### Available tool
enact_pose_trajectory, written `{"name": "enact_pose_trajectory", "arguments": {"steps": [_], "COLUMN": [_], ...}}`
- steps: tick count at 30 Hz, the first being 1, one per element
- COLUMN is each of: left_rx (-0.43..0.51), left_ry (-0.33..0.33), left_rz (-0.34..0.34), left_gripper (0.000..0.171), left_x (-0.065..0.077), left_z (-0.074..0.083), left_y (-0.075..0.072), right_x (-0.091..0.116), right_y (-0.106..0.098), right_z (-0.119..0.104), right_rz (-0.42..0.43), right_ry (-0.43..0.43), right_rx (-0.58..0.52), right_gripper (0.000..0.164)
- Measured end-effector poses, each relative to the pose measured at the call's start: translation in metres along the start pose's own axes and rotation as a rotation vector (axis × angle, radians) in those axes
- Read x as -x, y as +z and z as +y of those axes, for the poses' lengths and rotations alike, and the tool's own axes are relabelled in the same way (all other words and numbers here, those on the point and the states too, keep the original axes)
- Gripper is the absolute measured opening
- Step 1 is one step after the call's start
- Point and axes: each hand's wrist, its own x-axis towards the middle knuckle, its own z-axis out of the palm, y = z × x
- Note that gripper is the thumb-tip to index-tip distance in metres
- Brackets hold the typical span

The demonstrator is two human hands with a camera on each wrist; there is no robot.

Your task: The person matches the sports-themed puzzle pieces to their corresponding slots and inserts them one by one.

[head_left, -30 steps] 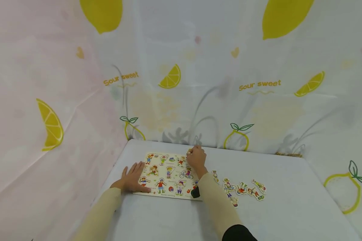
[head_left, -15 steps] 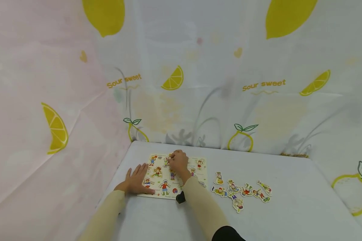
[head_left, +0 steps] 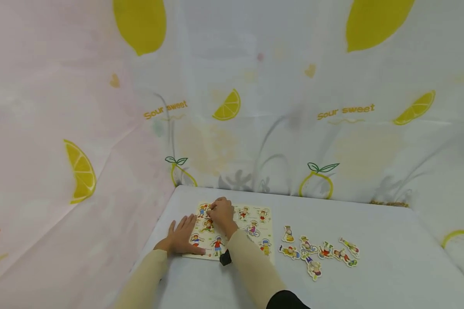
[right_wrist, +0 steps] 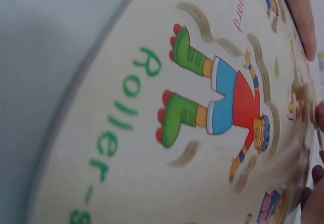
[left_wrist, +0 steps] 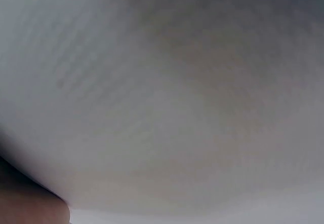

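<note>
A cream puzzle board (head_left: 270, 240) with printed figures of children at sport lies on the table. My left hand (head_left: 182, 236) rests on its left edge, fingers spread. Over the board's upper left part, my right hand (head_left: 221, 213) pinches a small puzzle piece (head_left: 209, 210), mostly hidden by the fingers. The right wrist view shows the board close up, with a roller-skating figure (right_wrist: 248, 97) in a red top and part of the word "Roller"; fingers (right_wrist: 319, 115) appear at its right edge. The left wrist view is blurred, with a bit of skin at lower left.
Several loose puzzle pieces (head_left: 326, 250) shaped like figures lie to the right of the board, some touching each other. A white cloth (head_left: 386, 266) covers the table. Behind and at the left stand sheets (head_left: 263, 141) printed with lemons.
My right hand has moved left across the board, from its upper right corner to its upper left part, carrying the piece. The left hand stays on the edge. The head view has shifted slightly.
</note>
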Motion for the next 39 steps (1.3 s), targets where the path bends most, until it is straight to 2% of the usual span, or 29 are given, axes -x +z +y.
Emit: {"name": "enact_pose_trajectory", "arguments": {"steps": [4, 7, 10, 13, 17, 20, 24, 26, 29, 33, 36, 39], "left_rx": [0.020, 0.013, -0.016, -0.006, 0.026, 0.017, 0.019, 0.027, 0.026, 0.014, 0.017, 0.028], "left_ry": [0.019, 0.015, 0.001, -0.007, -0.004, -0.004, 0.003, 0.009, 0.027, 0.029, 0.021, 0.015], "left_rz": [0.011, 0.008, 0.000, 0.002, 0.031, 0.025, 0.000, -0.002, 0.001, 0.012, 0.025, 0.017], "left_gripper": [0.144, 0.143, 0.142, 0.142, 0.140, 0.141, 0.143, 0.144, 0.143, 0.140, 0.140, 0.142], "left_x": [0.001, 0.000, -0.002, -0.002, 0.000, 0.000, 0.002, 0.001, -0.002, -0.009, -0.009, -0.005], "left_z": [0.003, 0.002, 0.000, 0.000, 0.001, 0.002, 0.004, 0.007, 0.009, 0.003, -0.003, -0.008], "left_y": [-0.005, -0.004, 0.001, 0.003, 0.002, -0.001, -0.006, -0.007, -0.008, -0.004, 0.000, 0.004], "right_x": [0.000, 0.001, 0.001, 0.002, 0.000, -0.001, -0.005, -0.005, -0.004, 0.004, 0.016, 0.030], "right_y": [0.004, 0.008, 0.012, 0.017, 0.022, 0.024, 0.021, 0.014, 0.000, -0.016, -0.023, -0.033], "right_z": [-0.007, -0.012, -0.015, -0.016, -0.018, -0.019, -0.019, -0.017, -0.016, -0.014, -0.008, 0.003], "right_rz": [-0.024, -0.018, -0.005, 0.002, 0.016, 0.023, -0.010, -0.043, -0.118, -0.202, -0.215, -0.199], "right_ry": [-0.035, -0.041, -0.018, 0.013, 0.027, 0.034, 0.036, 0.014, -0.041, -0.143, -0.215, -0.271], "right_rx": [0.076, 0.081, 0.057, 0.045, 0.031, 0.007, 0.024, 0.070, 0.169, 0.251, 0.275, 0.332], "right_gripper": [0.015, 0.017, 0.017, 0.017, 0.018, 0.016, 0.016, 0.018, 0.030, 0.059, 0.074, 0.080]}}
